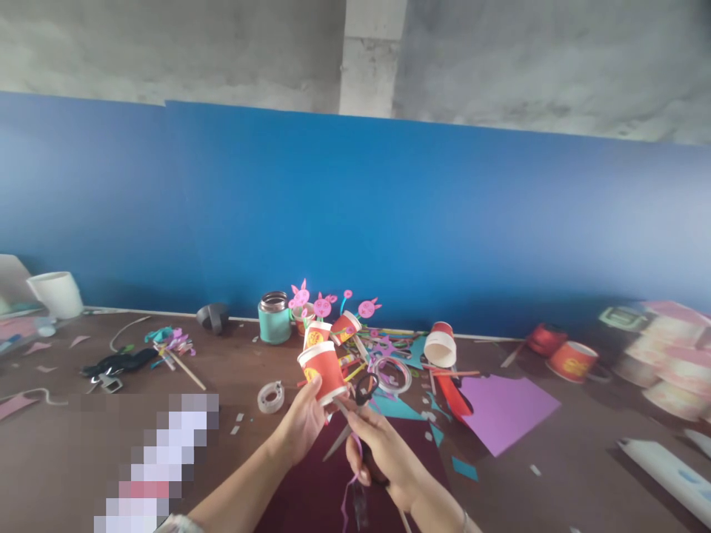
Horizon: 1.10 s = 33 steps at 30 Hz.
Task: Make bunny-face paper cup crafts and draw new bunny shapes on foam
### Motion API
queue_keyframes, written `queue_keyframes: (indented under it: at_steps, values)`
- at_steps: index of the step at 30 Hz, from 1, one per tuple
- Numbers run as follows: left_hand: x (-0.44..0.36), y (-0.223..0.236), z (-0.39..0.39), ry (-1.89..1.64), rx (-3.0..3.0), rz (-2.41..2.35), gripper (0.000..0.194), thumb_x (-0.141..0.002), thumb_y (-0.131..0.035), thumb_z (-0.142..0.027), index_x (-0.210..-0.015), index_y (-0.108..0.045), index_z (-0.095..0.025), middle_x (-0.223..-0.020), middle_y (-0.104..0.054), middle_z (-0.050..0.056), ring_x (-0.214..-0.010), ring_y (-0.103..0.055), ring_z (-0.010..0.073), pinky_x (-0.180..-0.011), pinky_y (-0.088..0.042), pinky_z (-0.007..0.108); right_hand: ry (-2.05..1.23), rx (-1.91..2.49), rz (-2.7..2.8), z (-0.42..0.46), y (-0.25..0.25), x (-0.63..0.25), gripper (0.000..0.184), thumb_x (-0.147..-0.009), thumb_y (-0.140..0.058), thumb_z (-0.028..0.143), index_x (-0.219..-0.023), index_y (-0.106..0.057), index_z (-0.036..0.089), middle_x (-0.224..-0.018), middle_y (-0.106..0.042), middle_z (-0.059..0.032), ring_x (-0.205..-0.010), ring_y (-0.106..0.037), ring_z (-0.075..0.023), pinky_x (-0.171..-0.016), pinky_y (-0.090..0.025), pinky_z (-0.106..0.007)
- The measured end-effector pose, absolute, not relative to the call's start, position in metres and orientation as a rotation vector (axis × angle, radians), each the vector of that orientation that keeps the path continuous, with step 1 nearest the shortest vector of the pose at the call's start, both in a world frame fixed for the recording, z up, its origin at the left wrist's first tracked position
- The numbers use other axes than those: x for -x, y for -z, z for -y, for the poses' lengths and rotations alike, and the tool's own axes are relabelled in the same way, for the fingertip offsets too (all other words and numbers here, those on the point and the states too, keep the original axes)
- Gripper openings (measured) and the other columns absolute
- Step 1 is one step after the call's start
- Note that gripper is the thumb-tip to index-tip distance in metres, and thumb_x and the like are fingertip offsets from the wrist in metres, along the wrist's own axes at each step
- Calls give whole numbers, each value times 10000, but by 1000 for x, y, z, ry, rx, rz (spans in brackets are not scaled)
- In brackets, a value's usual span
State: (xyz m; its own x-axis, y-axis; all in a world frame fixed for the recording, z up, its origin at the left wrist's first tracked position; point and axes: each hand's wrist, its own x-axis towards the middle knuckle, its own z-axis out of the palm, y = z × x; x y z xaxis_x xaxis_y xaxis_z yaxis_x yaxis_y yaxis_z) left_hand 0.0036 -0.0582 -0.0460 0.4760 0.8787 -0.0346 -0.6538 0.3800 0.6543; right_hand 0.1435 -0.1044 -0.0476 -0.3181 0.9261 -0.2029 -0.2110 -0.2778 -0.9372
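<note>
In front of me, my left hand [303, 422] is closed around a red paper cup [322, 372] with a white rim and a yellow print. The cup is tilted, its mouth up. My right hand [381, 444] grips a pair of scissors [336, 444], blades apart and pointing left, the upper one close to the cup's base; I cannot tell if it touches. A thin purple strip [345, 500] hangs below my right hand. Behind the held cup are more red cups [318, 335] with pink animal-face cutouts [324, 307] on stalks.
A tape roll [271, 397] lies left of the cup, with a teal jar [274, 318] behind. Purple paper [508, 407], a red cup on its side [440, 346] and paper scraps spread right. Stacked cups [675, 355] stand far right. A blue partition [355, 215] bounds the table.
</note>
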Motion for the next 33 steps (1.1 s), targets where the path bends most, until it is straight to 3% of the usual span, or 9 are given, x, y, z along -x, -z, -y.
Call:
queue_keyframes:
  at_steps: [3, 6, 11, 15, 19, 22, 25, 33]
  values:
    - [-4, 47, 61, -1010, -624, -392, 431, -788, -586, -488, -1007, -639, -121, -921, -704, 111, -982, -618, 275, -925, -408, 365, -1920, 963, 907, 106, 48, -144, 664, -778, -595, 492, -1332, -379, 197, -413, -486, 99, -315, -352, -54, -348, -245, -150]
    - [-4, 46, 63, -908, -604, -383, 491, -759, -594, -535, -1012, -642, -118, -904, -705, 129, -989, -617, 315, -923, -415, 413, -1868, 1039, 1043, 106, 53, -142, 631, -804, -546, 517, -1310, -408, 168, -402, -497, 87, -292, -336, -53, -338, -241, -152]
    - [-7, 44, 66, -958, -556, -416, 423, -769, -608, -503, -963, -644, -130, -845, -709, 116, -933, -643, 290, -869, -459, 376, -1302, 1329, 1516, 106, 61, -135, 448, -873, -443, 483, -1055, -602, 106, -387, -481, 56, -287, -350, -70, -323, -257, -175]
    - [-13, 45, 66, -1003, -462, -451, 398, -820, -554, -492, -910, -626, -111, -763, -694, 90, -771, -668, 204, -779, -501, 295, -841, 1362, 1801, 111, 52, -136, 355, -933, -369, 355, -947, -662, 156, -545, -617, -25, -469, -565, -130, -471, -397, -203]
    - [-13, 41, 65, -1061, -372, -579, 336, -864, -517, -426, -876, -614, -104, -708, -685, 66, -637, -651, 145, -696, -518, 246, -442, 1462, 2036, 114, 42, -141, 347, -930, -349, 205, -1160, -609, 224, -750, -713, -66, -633, -667, -169, -570, -434, -212]
    - [-8, 35, 66, -1002, -383, -568, 363, -879, -473, -407, -873, -627, -78, -724, -693, 97, -663, -666, 173, -661, -529, 254, -174, 1569, 2167, 113, 43, -144, 471, -875, -403, 115, -1310, -480, 275, -765, -719, -49, -648, -679, -183, -551, -435, -212]
    - [-4, 33, 67, -983, -398, -542, 359, -886, -440, -372, -903, -635, -70, -746, -701, 106, -707, -676, 195, -672, -539, 271, 38, 1620, 2239, 111, 44, -145, 570, -823, -444, 55, -1334, -448, 308, -815, -709, -41, -675, -674, -185, -548, -437, -215]
    - [-2, 51, 47, -1110, -316, -447, 335, -877, -486, -411, -970, -611, -114, -856, -716, 87, -778, -678, 181, -729, -535, 268, -8, 1493, 2192, 111, 34, -158, 517, -874, -398, 133, -1366, -398, 289, -819, -690, -24, -695, -645, -170, -588, -461, -236]
